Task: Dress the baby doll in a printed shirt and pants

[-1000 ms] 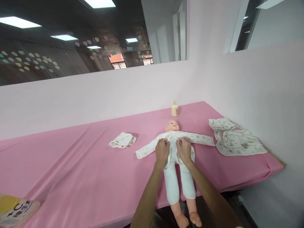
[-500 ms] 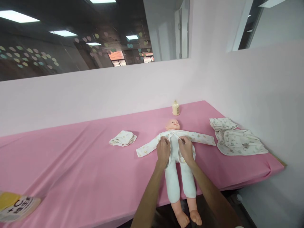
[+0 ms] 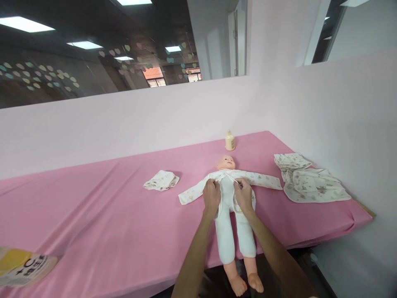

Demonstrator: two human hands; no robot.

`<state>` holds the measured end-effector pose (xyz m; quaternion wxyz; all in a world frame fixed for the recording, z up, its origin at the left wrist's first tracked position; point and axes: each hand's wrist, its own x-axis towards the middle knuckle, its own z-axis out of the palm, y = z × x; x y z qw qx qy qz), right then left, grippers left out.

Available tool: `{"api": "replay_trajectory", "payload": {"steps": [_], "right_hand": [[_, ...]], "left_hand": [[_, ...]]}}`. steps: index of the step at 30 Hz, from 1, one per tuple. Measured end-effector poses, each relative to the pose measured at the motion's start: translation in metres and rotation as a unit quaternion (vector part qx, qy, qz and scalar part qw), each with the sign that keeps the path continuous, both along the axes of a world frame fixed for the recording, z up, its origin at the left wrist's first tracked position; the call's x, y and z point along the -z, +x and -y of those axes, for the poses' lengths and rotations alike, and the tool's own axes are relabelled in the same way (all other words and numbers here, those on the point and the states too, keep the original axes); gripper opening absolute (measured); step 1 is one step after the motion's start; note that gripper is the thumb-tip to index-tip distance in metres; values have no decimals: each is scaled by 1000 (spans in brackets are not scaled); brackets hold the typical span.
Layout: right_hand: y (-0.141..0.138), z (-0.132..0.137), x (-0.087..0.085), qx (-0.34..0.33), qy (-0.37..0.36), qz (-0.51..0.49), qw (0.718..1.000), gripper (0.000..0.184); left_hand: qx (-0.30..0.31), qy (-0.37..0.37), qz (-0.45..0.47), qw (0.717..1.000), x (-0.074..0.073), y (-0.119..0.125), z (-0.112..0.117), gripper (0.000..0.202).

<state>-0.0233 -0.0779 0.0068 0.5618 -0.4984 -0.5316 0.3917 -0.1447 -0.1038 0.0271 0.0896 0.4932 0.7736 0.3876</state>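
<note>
A baby doll lies on its back on the pink-covered table, its feet hanging past the front edge. It wears a white printed baby shirt with long sleeves spread to both sides, open down the front over a pale cloth body. Over the chest, my left hand is closed in a pinch on one white tie string near the shirt's neckline. My right hand pinches another white tie string on the other side. Both strings run up and meet just under the doll's chin.
Behind the doll's head stands a cream-coloured bottle. A folded printed cloth lies to the left, and more printed baby cloths lie at the right by the wall. A yellow-and-white package sits at the near left of the pink table cover.
My left hand has shifted slightly left, drawing its string outward, and the strings look more spread. The right hand has barely moved. The view has shifted very slightly.
</note>
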Motion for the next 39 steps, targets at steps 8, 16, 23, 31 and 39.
{"api": "replay_trajectory", "payload": {"steps": [8,16,23,31,39], "right_hand": [[0,0,-3,-12,-9,-11,1000,22],[-7,4,-14,-39,-13,-11,999,23],[-10,9,-5,-36,14,7,999,22],[-9,13,-4,-50,37,4,998,24],[-5,19,-4,-73,58,11,996,28]], "left_hand": [[58,95,-45,993,10,9,-2,13],[118,158,-94,976,20,16,-3,13],[121,175,-129,969,22,18,-1,12],[143,175,-125,966,24,18,0,11],[126,132,12,983,17,19,1,9]]}}
